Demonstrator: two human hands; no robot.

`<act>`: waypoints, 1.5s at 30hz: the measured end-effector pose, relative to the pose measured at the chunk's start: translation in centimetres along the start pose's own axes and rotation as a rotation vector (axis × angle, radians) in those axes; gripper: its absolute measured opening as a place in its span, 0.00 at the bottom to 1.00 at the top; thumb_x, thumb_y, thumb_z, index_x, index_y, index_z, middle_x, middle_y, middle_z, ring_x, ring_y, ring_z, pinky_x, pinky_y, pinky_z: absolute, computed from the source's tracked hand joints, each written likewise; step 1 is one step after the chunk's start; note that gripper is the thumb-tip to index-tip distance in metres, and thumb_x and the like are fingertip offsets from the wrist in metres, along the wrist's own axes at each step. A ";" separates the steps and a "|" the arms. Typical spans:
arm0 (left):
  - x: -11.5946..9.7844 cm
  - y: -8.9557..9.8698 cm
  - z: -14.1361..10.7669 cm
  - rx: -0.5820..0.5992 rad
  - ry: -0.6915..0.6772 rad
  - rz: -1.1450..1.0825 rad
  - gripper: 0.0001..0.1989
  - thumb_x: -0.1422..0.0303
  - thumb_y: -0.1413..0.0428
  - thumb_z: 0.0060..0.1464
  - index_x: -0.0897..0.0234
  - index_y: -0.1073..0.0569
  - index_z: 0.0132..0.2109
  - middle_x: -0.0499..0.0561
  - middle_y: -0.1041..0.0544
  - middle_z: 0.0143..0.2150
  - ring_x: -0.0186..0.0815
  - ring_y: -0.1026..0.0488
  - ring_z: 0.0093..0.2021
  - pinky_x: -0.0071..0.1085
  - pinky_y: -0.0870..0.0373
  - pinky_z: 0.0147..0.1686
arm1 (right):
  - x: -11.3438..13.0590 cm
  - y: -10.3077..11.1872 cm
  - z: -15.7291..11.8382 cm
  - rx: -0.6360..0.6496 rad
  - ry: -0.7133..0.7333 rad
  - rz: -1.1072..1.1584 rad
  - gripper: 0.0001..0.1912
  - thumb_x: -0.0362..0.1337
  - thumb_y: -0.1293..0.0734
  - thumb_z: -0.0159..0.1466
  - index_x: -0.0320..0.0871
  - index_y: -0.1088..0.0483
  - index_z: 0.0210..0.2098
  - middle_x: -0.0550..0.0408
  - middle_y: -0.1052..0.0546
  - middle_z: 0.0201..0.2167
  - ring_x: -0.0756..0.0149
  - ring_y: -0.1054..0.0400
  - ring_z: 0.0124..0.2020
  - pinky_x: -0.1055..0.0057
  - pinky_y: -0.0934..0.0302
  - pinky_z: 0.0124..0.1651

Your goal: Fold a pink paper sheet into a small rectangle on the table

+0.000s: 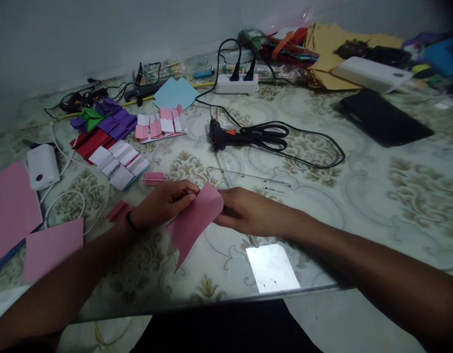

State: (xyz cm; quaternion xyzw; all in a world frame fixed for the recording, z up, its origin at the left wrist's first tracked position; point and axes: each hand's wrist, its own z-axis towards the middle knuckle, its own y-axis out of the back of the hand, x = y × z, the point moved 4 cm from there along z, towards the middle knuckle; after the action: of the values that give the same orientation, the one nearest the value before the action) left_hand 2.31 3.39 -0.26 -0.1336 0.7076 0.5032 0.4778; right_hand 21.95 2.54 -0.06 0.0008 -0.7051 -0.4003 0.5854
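A sheet of pink paper (197, 223) is held up slantwise over the table, its upper right edge curling over. My left hand (171, 198) pinches the sheet near its upper left side, fingers closed. On the other side, my right hand (241, 211) grips the curled right edge, with its fingertips partly behind the paper. Just beyond my left hand lies a small folded pink paper piece (154, 178). Another folded pink piece (119, 210) sits by my left wrist.
A black glue gun (226, 136) with a coiled cord lies beyond my hands. Folded paper pieces (119, 164) and pink sheets (55, 247) are at the left. A power strip (237, 84) stands at the back, a black flat case (384, 117) at the right. The table's front edge is near me.
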 end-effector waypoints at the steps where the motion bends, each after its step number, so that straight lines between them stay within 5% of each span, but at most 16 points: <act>1: 0.0 0.0 0.0 0.001 -0.001 0.000 0.10 0.67 0.46 0.65 0.64 0.22 0.46 0.49 0.19 0.40 0.33 0.24 0.38 0.28 0.30 0.38 | 0.0 0.0 0.0 -0.001 -0.003 -0.001 0.23 0.53 0.38 0.74 0.39 0.28 0.37 0.54 0.26 0.32 0.70 0.37 0.29 0.71 0.42 0.36; 45: -0.1 0.0 -0.1 0.012 0.026 0.006 0.11 0.67 0.47 0.66 0.65 0.22 0.48 0.51 0.18 0.42 0.37 0.22 0.41 0.31 0.28 0.41 | 0.0 0.1 0.1 -0.013 0.019 0.005 0.17 0.46 0.35 0.73 0.40 0.29 0.33 0.55 0.27 0.29 0.70 0.36 0.28 0.71 0.41 0.36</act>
State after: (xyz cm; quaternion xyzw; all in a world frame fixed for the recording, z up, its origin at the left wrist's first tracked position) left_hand 2.27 3.29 -0.16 -0.1354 0.7170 0.4987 0.4678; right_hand 21.95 2.69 -0.01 -0.0011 -0.6968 -0.4033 0.5931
